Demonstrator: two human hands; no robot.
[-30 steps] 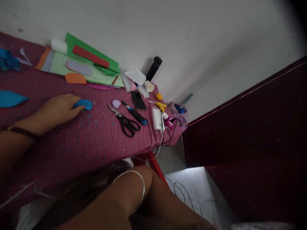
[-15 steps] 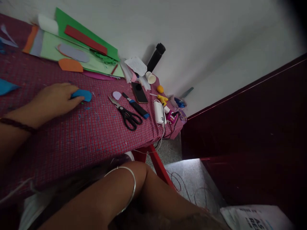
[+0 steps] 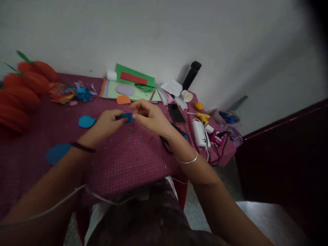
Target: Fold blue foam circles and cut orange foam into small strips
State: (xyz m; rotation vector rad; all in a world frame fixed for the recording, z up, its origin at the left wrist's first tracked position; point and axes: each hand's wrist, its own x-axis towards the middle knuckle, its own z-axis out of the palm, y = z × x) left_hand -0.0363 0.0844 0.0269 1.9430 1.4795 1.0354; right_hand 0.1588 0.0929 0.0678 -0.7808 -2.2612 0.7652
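Note:
A blue sheet cutout (image 3: 129,118), paper or foam by its look, is pinched between the thumb and fingers of my left hand (image 3: 111,119). My right hand (image 3: 151,118) is at the cutout's right end, its thumb tip at the edge. The right fingers are curved and apart from the thumb, not closed on the piece. Two more blue cutouts, a rounded one (image 3: 86,121) and a larger one (image 3: 57,153), lie to the left. Scissors (image 3: 166,145) are partly hidden under my right forearm, beside a dark cutter (image 3: 178,130).
Green sheets (image 3: 112,89), an orange cutout (image 3: 123,99) and a red strip (image 3: 133,78) lie at the back. Red-orange pumpkin-like shapes (image 3: 23,97) and coloured scraps (image 3: 83,94) stand left. A phone (image 3: 176,113), yellow glue gun (image 3: 203,118) and white corded device (image 3: 201,134) sit right.
The view has swung left and shows more of the table. My right hand has come up over the table to the blue cutout, which my left hand still holds.

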